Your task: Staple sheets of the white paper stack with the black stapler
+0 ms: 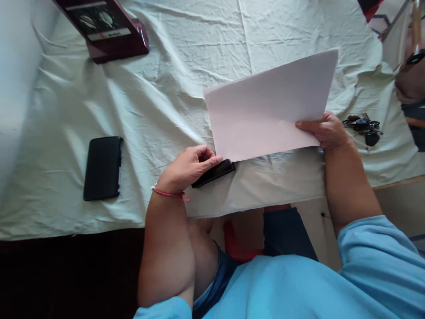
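My right hand grips the lower right edge of some white paper, its thumb lying flat on top. The paper is raised and tilted above the cloth; whether it is one sheet or a thin stack is hard to tell. At its lower left corner, my left hand is closed, with thumb and forefinger together over a black oblong object. That object lies near the table's front edge, right by the paper's corner, and its far part is hidden under my fingers. A red string bracelet circles my left wrist.
A pale green, wrinkled cloth covers the table. On the left lies a flat black case-like object. A dark red desk stand with a printed panel is at the back left. Several keys lie beyond my right hand.
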Action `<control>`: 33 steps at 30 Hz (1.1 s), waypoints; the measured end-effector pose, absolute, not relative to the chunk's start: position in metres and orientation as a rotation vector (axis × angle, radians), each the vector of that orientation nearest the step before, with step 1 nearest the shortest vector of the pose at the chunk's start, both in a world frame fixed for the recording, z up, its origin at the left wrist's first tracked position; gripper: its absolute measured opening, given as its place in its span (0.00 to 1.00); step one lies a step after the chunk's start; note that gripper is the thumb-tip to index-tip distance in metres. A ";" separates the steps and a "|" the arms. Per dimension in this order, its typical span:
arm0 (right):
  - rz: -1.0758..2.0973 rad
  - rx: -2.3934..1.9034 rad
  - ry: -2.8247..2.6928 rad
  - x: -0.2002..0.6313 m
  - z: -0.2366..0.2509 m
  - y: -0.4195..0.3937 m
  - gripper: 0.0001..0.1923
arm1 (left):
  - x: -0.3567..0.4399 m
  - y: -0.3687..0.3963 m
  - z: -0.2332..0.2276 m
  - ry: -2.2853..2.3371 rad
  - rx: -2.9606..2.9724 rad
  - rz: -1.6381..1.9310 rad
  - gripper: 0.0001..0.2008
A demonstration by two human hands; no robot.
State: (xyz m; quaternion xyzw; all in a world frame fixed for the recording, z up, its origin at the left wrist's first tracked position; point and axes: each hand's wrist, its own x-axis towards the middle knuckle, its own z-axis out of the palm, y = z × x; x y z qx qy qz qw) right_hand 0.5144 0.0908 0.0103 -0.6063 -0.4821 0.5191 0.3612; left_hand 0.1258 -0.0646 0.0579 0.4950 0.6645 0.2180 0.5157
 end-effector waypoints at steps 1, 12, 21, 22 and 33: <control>1.338 -1.545 -1.240 0.513 0.011 0.090 0.22 | 0.126 -0.063 0.055 1.631 1.181 0.578 0.23; 1.359 -1.433 -1.202 0.498 0.010 0.087 0.23 | 0.139 -0.036 0.034 1.563 0.671 1.142 0.17; 1.463 -1.386 -1.186 0.491 0.011 0.081 0.23 | 0.153 -0.034 0.040 1.559 0.722 0.884 0.12; 1.474 -1.379 -1.197 0.491 0.010 0.083 0.24 | 0.154 -0.033 0.040 1.615 0.751 0.840 0.12; 1.281 -1.061 -1.482 0.480 0.090 -0.010 0.04 | 0.147 -0.033 0.036 1.768 1.012 0.702 0.19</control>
